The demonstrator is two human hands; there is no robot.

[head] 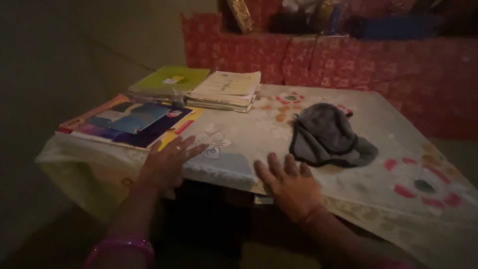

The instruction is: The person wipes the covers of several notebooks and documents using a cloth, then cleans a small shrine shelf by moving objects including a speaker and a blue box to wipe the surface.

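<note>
Head view, landmark: the grey cap (326,135), lying crumpled on the pale flowered tablecloth (398,149).
My right hand (291,184): flat on the cloth at the near table edge, just below and left of the cap; fingers spread and open, gripping nothing, fingertips close to the cap's dark rim.
My left hand (167,162): well left of the cap, palm down on the cloth edge, fingers loose and apart, holding nothing; its fingertips touch or nearly touch the corner of the colourful book (132,122).
Colourful book, axis: long side runs from near right to far left, slanted away from the cap.
Colourful book, look: blue and purple cover, yellow corner, red edge, lying flat.
Green book (169,79): beyond it, far left of the cap.
Cream papers (226,89): a stack beside the green book.
Red patterned cloth (348,60): behind the table.
</note>
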